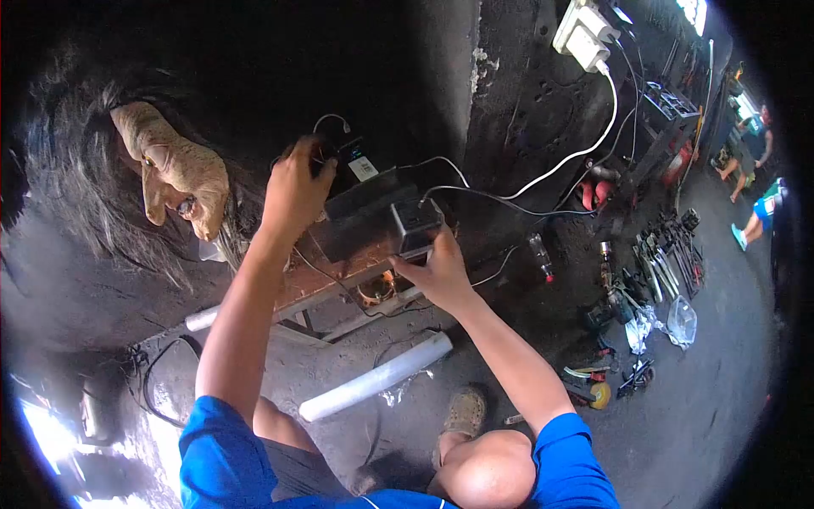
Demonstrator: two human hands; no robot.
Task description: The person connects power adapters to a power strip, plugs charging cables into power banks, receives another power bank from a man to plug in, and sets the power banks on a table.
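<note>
Right hand (437,276) has a black box (417,224) gripped between thumb and fingers, out over the edge of the wooden bench (339,276), a thin cable (483,190) running to its top; left hand (297,185) is up on the dark ledge, fingers curled close beside a black device (359,166) with a white label; whether they grip anything, I cannot tell in that shadow.

Over on the left there's a wrinkled mask (182,170) with long dark hair; up top, white plug adapters (585,47) sit in a socket on the wall, a white cable (593,146) looping down from them; on the floor, a whitish tube (377,377) lies near the shoe (465,413), hand tools (670,263) spread further right; two people off at the far right.
</note>
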